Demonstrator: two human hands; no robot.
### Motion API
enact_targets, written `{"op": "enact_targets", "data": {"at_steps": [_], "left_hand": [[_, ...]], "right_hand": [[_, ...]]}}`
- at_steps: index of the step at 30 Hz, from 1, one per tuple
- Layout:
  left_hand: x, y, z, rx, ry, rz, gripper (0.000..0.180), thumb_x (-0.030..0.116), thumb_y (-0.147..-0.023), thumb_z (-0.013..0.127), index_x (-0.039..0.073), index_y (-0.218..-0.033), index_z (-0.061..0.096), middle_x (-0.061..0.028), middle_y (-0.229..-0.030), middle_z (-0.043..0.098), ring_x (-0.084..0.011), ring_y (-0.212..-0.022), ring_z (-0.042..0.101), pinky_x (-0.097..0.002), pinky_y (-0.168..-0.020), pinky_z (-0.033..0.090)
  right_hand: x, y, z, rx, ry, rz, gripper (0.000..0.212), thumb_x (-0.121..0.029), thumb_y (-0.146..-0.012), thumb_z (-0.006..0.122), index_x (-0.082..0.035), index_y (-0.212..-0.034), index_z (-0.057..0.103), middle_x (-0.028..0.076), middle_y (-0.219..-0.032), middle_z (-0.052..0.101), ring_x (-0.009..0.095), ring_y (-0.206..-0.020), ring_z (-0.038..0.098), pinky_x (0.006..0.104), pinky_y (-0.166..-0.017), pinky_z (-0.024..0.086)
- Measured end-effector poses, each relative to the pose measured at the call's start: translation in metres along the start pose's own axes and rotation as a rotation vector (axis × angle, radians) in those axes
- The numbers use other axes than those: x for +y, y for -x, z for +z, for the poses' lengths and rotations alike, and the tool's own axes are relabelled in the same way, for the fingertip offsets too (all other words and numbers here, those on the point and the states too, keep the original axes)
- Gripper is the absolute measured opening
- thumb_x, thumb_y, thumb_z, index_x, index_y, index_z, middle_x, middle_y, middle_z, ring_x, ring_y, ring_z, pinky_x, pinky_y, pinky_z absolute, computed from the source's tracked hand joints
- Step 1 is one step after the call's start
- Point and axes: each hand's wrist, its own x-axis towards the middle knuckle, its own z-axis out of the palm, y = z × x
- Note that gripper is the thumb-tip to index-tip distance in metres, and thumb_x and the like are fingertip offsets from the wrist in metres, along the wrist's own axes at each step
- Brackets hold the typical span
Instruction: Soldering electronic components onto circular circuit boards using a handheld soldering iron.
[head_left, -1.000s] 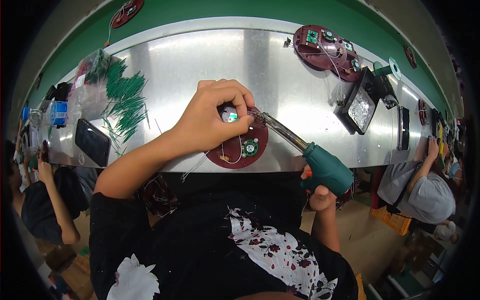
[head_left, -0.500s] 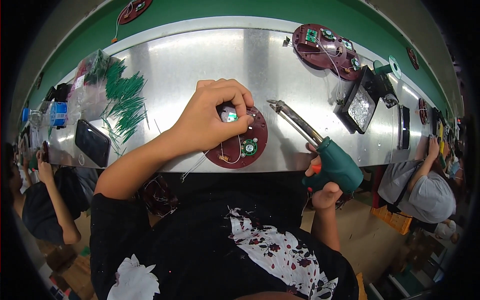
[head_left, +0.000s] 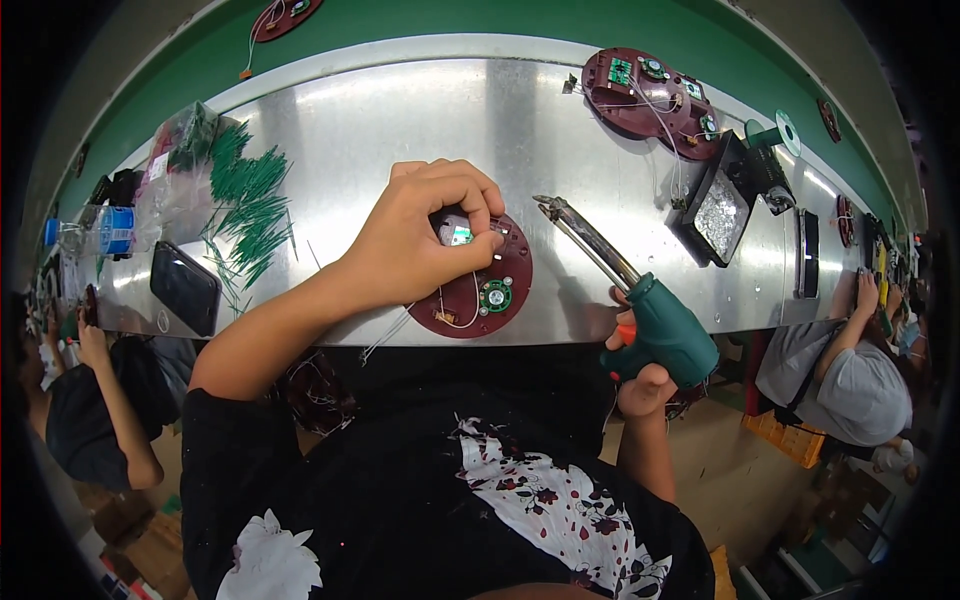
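Observation:
On the metal table's near edge lies a round maroon plastic housing (head_left: 512,268) carrying small green circuit boards and white wires. My left hand (head_left: 425,235) arches over its upper left part, thumb and forefinger pinched together at the rim. Whatever sits between those fingertips is hidden. A green pistol-shaped soldering gun (head_left: 668,335) with an orange-red trigger is gripped in my right hand (head_left: 645,388). Its metal tip points up and left, to the right of the housing and apart from it.
Loose green wires (head_left: 250,195) spread at the left beside a black phone (head_left: 185,287), a plastic bottle (head_left: 112,228) and a clear bag (head_left: 178,165). More maroon housings (head_left: 640,110), a black tray (head_left: 722,212) and a solder spool (head_left: 785,133) stand at the right. Other people sit at both sides.
The soldering gun and my right hand have shifted slightly left. The housing has moved a touch left under my left hand, whose pinch stays the same. A maroon part on the green strip has slid right.

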Motion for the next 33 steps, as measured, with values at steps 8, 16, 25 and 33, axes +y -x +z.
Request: {"op": "enact_targets", "data": {"at_steps": [8,16,25,33], "left_hand": [[-0.003,0.0,0.0,0.001,0.058,-0.024,0.015,0.013,-0.079,0.078,0.008,-0.075,0.064,-0.0015,-0.099,0.073,-0.0173,-0.091,0.067,-0.0364,-0.1,0.04],[-0.001,-0.002,-0.001,0.021,0.162,-0.028,0.015,0.006,-0.078,0.077,0.003,-0.074,0.063,-0.0074,-0.098,0.073,-0.0198,-0.086,0.069,-0.0321,-0.082,0.054],[0.028,0.002,-0.022,-0.065,-0.256,0.123,0.063,0.026,-0.071,0.088,0.007,-0.126,0.063,-0.0173,-0.125,0.062,-0.0299,-0.11,0.062,-0.0411,-0.097,0.051],[0.032,-0.021,-0.051,-0.246,-0.79,0.124,0.107,0.04,-0.065,0.087,0.009,-0.156,0.038,-0.026,-0.133,0.054,-0.0443,-0.122,0.053,-0.052,-0.102,0.048]], "right_hand": [[0.003,0.002,-0.003,0.017,0.126,0.056,0.101,-0.086,-0.091,0.042,0.01,-0.115,0.063,0.013,-0.086,0.067,0.03,-0.099,0.071,0.0384,-0.083,0.056],[0.003,0.003,0.001,0.045,0.107,0.05,0.1,-0.086,-0.091,0.041,0.01,-0.113,0.063,0.014,-0.085,0.067,0.031,-0.103,0.07,0.0402,-0.087,0.055],[0.01,0.005,-0.005,0.096,-0.064,-0.036,0.091,-0.078,-0.094,0.048,0.008,-0.115,0.065,0.019,-0.112,0.071,0.017,-0.075,0.065,0.0288,-0.068,0.053],[0.007,-0.004,0.003,0.194,-0.124,-0.041,0.095,-0.082,-0.093,0.046,0.01,-0.114,0.059,0.012,-0.09,0.064,0.025,-0.073,0.068,0.0375,-0.072,0.056]]}}
